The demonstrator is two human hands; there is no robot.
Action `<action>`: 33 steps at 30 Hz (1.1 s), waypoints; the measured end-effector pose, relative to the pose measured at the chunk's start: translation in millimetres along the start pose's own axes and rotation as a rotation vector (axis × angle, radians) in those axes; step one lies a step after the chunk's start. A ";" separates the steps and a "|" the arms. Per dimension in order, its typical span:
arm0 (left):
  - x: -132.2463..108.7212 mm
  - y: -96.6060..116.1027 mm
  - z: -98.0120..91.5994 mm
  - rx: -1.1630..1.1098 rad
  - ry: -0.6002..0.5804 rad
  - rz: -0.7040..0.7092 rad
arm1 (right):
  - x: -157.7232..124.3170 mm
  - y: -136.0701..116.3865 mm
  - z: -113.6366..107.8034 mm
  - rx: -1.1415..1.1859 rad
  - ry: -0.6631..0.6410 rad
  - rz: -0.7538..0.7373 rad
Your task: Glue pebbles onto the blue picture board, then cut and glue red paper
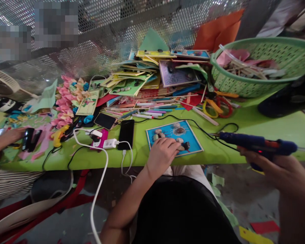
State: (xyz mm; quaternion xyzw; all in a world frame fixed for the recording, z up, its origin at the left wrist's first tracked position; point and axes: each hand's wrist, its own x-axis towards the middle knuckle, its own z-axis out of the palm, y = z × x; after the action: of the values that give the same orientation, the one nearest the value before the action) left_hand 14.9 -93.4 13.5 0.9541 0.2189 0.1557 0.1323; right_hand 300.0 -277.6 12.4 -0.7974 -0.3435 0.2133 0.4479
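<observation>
A blue card picture [165, 132] with a pale frame lies on the green table in front of me. Several pebbles [178, 129] sit on it as small figures with thin drawn lines about them. My left hand [164, 150] rests over the card's lower part. Its fingers are bent together, with the tips on a brownish pebble [180, 148]; the thumb is hidden. Off to the right of the card, my right hand [271, 166] is wrapped round a dark blue glue gun [256, 140]. The gun's nozzle points left towards the card, and a small red light glows on its body.
Behind the card lie markers [155, 113], scissors [215, 106] and a stack of pebble pictures [132, 83]. A green basket [256, 81] stands back right. Phones [126, 134], a pink power strip [99, 140] and cables lie left. Another person's hand [14, 135] is at far left.
</observation>
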 end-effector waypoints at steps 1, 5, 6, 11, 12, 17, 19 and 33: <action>-2.8 1.5 -1.6 0.000 0.022 -0.002 | -0.1 2.6 -1.6 0.022 -0.008 0.017; -13.9 8.7 -2.0 -0.002 0.064 0.020 | 2.3 14.1 -5.9 0.102 0.043 0.129; -16.0 10.3 -0.3 0.000 0.065 0.026 | 3.4 16.3 -6.1 0.117 0.074 0.157; -20.9 14.0 13.7 0.053 0.043 0.075 | 8.7 17.7 -4.9 0.228 0.141 0.215; -21.3 14.0 16.1 0.069 0.034 0.081 | 9.2 16.7 -5.0 0.236 0.139 0.213; -22.6 14.3 20.9 0.128 -0.008 0.089 | 10.0 17.3 -6.6 0.252 0.181 0.215; -22.9 14.7 21.1 0.138 -0.001 0.090 | 10.3 19.6 -7.3 0.254 0.185 0.207; -27.9 13.2 18.4 0.146 -0.001 0.090 | 9.1 44.2 -17.9 0.267 0.213 0.184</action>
State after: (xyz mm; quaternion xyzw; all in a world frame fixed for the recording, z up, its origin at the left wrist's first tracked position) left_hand 2.6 -121.1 -5.8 0.9702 0.1865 0.1445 0.0554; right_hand 333.5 -297.0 -16.9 -0.7771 -0.1884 0.2112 0.5622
